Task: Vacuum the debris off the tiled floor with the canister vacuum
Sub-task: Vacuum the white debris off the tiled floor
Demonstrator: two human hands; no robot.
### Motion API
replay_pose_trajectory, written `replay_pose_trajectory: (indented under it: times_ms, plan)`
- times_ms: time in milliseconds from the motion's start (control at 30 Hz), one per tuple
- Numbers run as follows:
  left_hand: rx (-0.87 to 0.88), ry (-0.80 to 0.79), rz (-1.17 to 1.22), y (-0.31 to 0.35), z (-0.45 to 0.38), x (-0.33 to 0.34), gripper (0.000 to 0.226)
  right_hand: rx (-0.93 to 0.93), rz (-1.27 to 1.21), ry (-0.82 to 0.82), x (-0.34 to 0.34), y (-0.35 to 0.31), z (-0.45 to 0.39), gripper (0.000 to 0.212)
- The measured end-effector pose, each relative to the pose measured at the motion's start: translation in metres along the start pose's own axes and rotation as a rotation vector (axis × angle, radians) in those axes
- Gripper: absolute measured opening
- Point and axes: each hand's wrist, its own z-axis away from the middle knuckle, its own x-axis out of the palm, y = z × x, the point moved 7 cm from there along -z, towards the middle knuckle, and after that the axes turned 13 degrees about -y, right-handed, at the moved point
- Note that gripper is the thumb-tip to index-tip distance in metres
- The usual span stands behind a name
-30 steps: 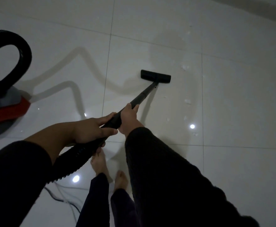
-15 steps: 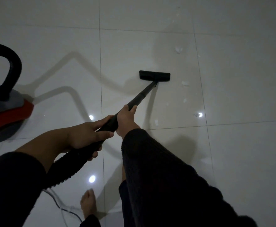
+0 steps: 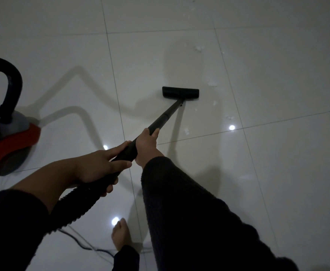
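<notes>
Both arms reach forward, left hand and right hand with fingers curled, close together.

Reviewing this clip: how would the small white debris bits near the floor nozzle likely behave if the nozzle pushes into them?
The white debris bits look small, thin and irregular, so they are probably very light and easily sucked up. On the glossy tiled floor they would likely slide or scatter ahead of the floor nozzle rather than catch. They seem loose, separate flecks, so each may move independently.

canister left, nozzle ahead, debris right
</notes>
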Motion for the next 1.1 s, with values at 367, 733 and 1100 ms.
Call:
replay_pose_trajectory:
  times_ms: [367, 733, 1100]
  plan:
    - [-0.028, -0.045, -0.07, -0.09, 0.04, 0.008, 0.067, -0.012, -0.059, 0.066, 0.027, 0.102, 0.03, 0.055]
    - [-0.12, -0.07, -0.114, -0.134, 0.079, 0.013, 0.067, 0.041, -0.193, 0.088, 0.046, 0.162, 0.067, 0.056]
    - [-0.14, -0.087, -0.113, -0.131, 0.089, 0.025, 0.064, -0.049, -0.132, 0.075, 0.039, 0.16, 0.083, 0.054]
